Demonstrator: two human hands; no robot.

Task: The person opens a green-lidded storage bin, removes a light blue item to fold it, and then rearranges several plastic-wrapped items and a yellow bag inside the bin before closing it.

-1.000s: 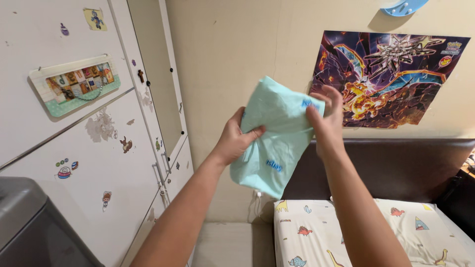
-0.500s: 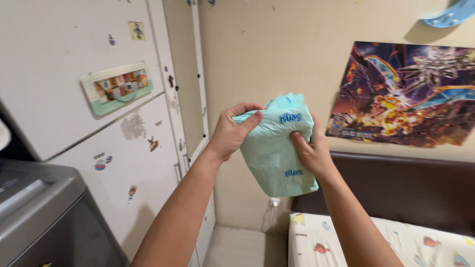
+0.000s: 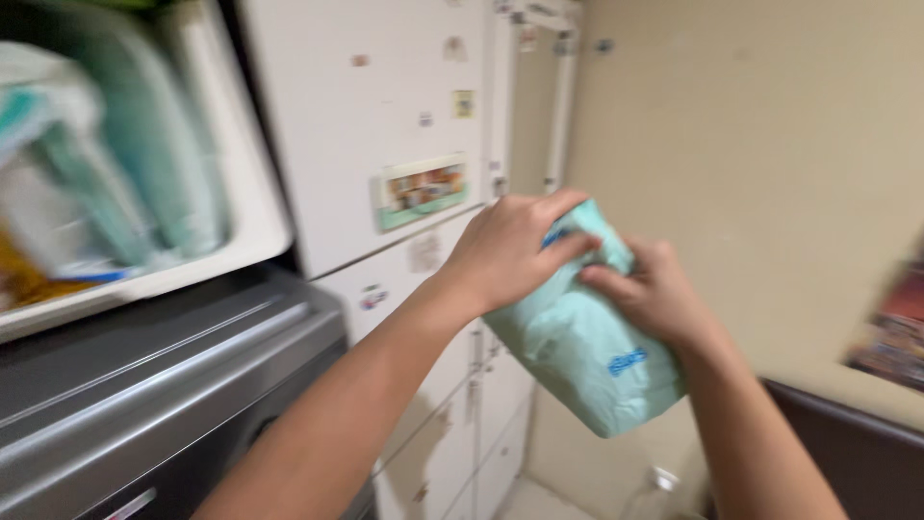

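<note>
Item: pale green soft packet, folded plastic-like wrap with small blue markings, held in mid-air in front of the white cupboard doors.

Left hand: we close it over the packet's upper end, fingers curled across the top.

Right hand: we close it on the packet's upper right side, thumb and fingers pinching the wrap just beside the left hand.

Surroundings: a white bin with blurred greenish contents sits on a grey appliance top to the left; a framed plaque hangs on the cupboard; beige wall to the right; a poster edge at far right.

Handling note: we judge the grip good while both hands stay close at the top. The wrap looks slippery, so we press the folds flat and keep the loose lower end from swinging. The view is motion-blurred, so finer detail of the fold is unclear.
</note>
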